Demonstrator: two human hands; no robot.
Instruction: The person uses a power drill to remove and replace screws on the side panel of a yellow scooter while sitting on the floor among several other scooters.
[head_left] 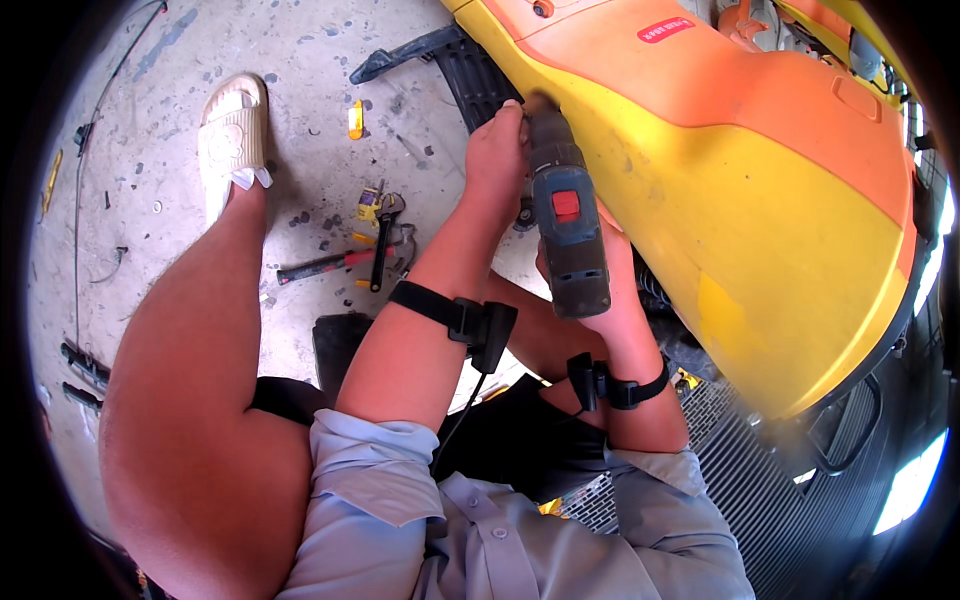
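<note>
A dark cordless drill (568, 205) with a red patch on its back points away from me, its nose against the lower edge of a yellow and orange body panel (700, 190). My right hand (616, 268) is wrapped round its grip, mostly hidden under the drill's body. Beside the drill's front end, my left hand (497, 150) is closed, next to the panel edge and a black ribbed plastic part (470, 75). Whatever its fingers hold is hidden. The drill's tip is blurred and I cannot see a bit or a screw.
On the concrete floor to the left lie a hammer (325, 266) with a red and black handle, an adjustable wrench (382, 245) and a yellow piece (356, 120). My sandalled foot (232, 135) rests beyond them. A long thin cable (78, 220) runs along the far left.
</note>
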